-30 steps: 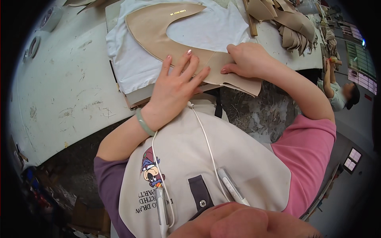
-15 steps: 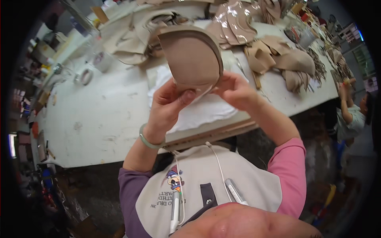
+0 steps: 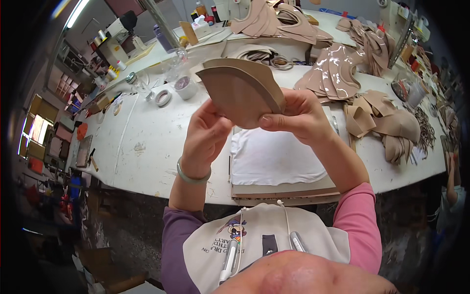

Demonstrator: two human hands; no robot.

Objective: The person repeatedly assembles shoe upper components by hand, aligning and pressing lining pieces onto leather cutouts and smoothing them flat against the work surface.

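Held up over the table is a curved tan leather piece [image 3: 240, 95], folded or doubled, with a rounded rim and the look of a shoe-upper part. My right hand [image 3: 303, 115] grips its right lower corner, thumb pressed on the near face and fingers behind. At the left lower edge, my left hand [image 3: 205, 130] pinches it; some of those fingertips are hidden behind the leather. Below both hands a white cloth [image 3: 274, 161] lies over a flat board [image 3: 289, 189] at the table's near edge.
On the white table [image 3: 147, 157], stacks of glossy tan leather pieces [image 3: 333, 73] lie at the back right, with loose curved leather pieces [image 3: 396, 125] nearer. A tape roll [image 3: 163, 98], a clear cup [image 3: 185, 88] and a glass jar [image 3: 139, 84] stand at the left.
The leather piece has tipped so its face looks shorter and its rim shows more. My right thumb has come onto the near face, and my left thumb has slid off it. The view has shifted.
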